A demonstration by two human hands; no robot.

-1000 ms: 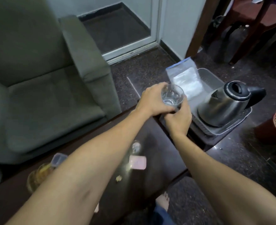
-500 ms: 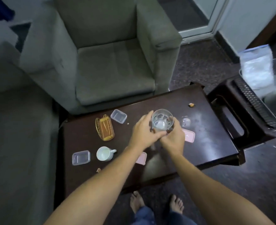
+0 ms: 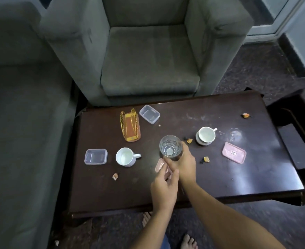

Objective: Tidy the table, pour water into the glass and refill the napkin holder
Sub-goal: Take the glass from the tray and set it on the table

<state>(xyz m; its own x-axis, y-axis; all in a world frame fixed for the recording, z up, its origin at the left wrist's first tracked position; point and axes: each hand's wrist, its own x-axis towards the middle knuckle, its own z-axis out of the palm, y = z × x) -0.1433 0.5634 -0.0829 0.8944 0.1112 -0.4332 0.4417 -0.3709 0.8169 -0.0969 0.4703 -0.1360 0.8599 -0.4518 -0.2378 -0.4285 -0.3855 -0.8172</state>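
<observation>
Since the earlier frame my left hand [image 3: 163,188] has come off the clear faceted drinking glass [image 3: 170,147] and hovers loosely curled, empty, over a pink lid [image 3: 162,167]. My right hand [image 3: 183,163] alone grasps the glass, upright near the middle of the dark wooden table [image 3: 220,182]. Head view: yellow wire napkin holder [image 3: 130,127] stands beyond it, white mug [image 3: 125,157] to its left.
</observation>
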